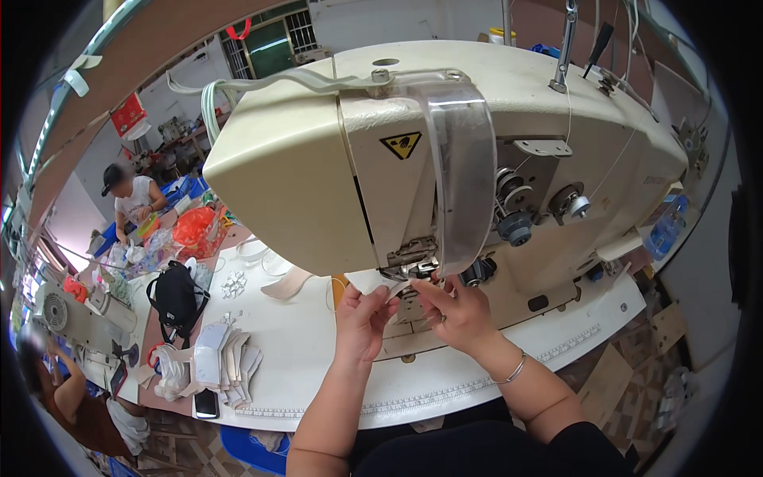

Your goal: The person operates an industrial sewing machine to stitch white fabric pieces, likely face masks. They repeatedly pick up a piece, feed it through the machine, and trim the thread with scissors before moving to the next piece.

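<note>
A large cream sewing machine (286,171) fills the upper middle, with a clear plastic guard (465,175) down its front. Just below its needle area, my left hand (364,318) pinches a pale strip of fabric (398,289) between thumb and fingers. From the other side my right hand (457,314) closes on the same strip, its index finger stretched toward the presser foot (413,261). Part of the strip is hidden by my fingers and the machine. A bracelet (515,368) circles my right wrist.
On the white table (310,362) lie stacked cut pieces (226,358), a phone (206,404), a black backpack (176,298), small white pieces (234,284) and a curved pale piece (287,284). A ruler strip (445,393) follows the front edge. Two people work at the left.
</note>
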The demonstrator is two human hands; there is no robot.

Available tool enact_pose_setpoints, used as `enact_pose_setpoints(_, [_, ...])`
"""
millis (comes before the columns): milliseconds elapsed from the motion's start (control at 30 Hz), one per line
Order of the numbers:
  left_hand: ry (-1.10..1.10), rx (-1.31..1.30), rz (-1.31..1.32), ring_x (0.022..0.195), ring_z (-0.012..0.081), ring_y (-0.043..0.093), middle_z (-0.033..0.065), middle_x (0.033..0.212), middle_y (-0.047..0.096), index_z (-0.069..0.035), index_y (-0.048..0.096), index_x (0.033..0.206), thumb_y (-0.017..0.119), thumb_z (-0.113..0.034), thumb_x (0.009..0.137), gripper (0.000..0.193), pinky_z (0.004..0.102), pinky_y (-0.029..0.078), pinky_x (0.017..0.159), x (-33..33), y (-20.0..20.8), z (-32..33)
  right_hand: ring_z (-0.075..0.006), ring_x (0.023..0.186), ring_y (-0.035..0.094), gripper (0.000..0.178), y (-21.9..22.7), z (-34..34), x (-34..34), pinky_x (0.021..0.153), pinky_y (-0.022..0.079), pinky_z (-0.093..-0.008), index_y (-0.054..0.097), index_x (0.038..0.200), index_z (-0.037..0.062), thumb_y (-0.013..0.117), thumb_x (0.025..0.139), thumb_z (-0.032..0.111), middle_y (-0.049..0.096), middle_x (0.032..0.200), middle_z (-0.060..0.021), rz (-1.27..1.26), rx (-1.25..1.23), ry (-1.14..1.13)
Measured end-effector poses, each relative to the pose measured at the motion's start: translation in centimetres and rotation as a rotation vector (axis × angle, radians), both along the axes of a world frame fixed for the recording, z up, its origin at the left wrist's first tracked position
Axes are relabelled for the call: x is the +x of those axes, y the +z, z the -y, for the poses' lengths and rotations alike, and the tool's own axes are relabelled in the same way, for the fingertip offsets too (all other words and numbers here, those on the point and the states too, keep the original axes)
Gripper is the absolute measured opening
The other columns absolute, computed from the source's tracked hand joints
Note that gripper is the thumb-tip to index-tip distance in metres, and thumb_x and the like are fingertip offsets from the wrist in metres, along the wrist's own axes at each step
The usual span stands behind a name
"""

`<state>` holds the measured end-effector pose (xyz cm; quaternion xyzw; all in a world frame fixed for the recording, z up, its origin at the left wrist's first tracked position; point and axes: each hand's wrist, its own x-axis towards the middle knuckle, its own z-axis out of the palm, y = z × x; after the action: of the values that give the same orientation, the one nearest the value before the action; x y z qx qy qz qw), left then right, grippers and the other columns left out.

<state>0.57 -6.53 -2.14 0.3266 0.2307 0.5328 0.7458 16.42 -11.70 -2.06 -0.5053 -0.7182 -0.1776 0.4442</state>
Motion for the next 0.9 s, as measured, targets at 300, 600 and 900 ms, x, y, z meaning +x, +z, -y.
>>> enact_pose_setpoints(300, [0.026,-0.165,0.076,0.07,0.014,0.061,0.0047,0.081,0.06,-0.006,0.052,0.095,0.056,-0.01,0.081,0.015,0.0239,0.052,0.06,0.3,1.4,-0.4,-0.0155,0.062,0.048,0.037,-0.1,0.2,0.2,0.049,0.044,-0.0247,0.062,0.096,0.0147,0.067,0.061,0.006,0.046,0.083,-0.0044,-0.048,0.035,0.032])
enact_pose_setpoints(600, [0.167,0.798,-0.734,0.066,0.0201,0.058,0.0078,0.076,0.058,-0.002,0.054,0.086,0.065,-0.008,0.072,0.018,0.0247,0.047,0.056,-3.7,-1.0,3.2,-0.0227,0.07,0.05,0.014,4.7,7.0,11.3,0.064,0.042,-0.0292,0.055,0.084,0.0006,0.054,0.07,-0.004,0.053,0.085,-0.0099,-0.038,0.598,-0.181])
enact_pose_setpoints(900, [0.422,1.261,-0.912,0.093,0.03,0.053,0.0131,0.107,0.05,-0.008,0.059,0.094,0.062,0.006,0.056,0.041,0.0352,0.046,0.074,-0.7,-0.8,-1.1,-0.0081,0.077,0.046,0.045,13.1,9.9,39.9,0.065,0.036,-0.021,0.048,0.123,0.013,0.053,0.085,0.037,0.054,0.11,-0.0019,-1.198,0.495,-0.209])
